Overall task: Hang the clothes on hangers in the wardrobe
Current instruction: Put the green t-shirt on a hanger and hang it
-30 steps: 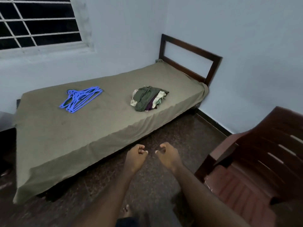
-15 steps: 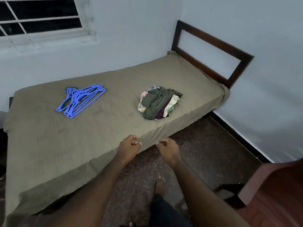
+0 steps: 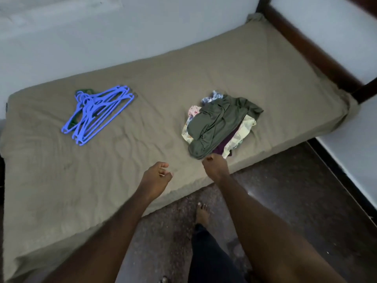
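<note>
A pile of clothes, with a dark green garment on top of purple and floral pieces, lies on the right part of the bed. A bunch of blue plastic hangers lies on the left part. My right hand reaches the pile's near edge with curled fingers; its fingertips are hidden, so a grip cannot be made out. My left hand hovers over the sheet near the bed's front edge, fingers loosely curled and holding nothing. No wardrobe is in view.
The bed has an olive sheet and a dark wooden headboard at the right, against pale walls. Dark speckled floor runs in front of the bed. My bare foot stands there.
I have stepped closer to the bed and the view has tilted down. Both hands moved forward over the bed; the right one reached the clothes pile. The chair has left the view.
</note>
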Available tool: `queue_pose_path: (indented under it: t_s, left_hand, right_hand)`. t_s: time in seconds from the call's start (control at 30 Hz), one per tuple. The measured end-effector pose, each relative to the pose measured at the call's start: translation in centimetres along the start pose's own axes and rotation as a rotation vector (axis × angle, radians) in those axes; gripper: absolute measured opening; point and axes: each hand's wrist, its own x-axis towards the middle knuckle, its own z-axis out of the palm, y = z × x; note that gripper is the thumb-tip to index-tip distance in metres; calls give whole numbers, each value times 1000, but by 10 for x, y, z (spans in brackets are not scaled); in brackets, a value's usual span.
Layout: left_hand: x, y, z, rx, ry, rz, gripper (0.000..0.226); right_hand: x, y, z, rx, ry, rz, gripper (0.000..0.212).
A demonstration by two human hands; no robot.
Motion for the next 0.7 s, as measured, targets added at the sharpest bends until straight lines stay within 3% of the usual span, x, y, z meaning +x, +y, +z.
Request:
queue_pose_path:
  t_s: [0.17,0.33,0.4,0.5,0.53,0.7]
  left_hand:
    - [51,20,13,-42,10,-116,29]
    - [76,29,16,-83,-14,-189,29]
    - [81,31,17,-90,-26,-202,27]
    - [86,33,16,-90,-52,-210,25]
    - [87,34,16,-86,-61,-211,25]
    - [88,43,8,-118,-84,-194,18]
  right_hand:
    - [100,1,7,-36,-248,62,33]
    - [156,11,25,-9,-321,83,51]
    - [170,17,32,5,-305,113,47]
    - [179,23,37,171,-244,144,10]
    - [179,22,35,271,-213,167,6]
    - [147,-13,11,690,-22,144,11]
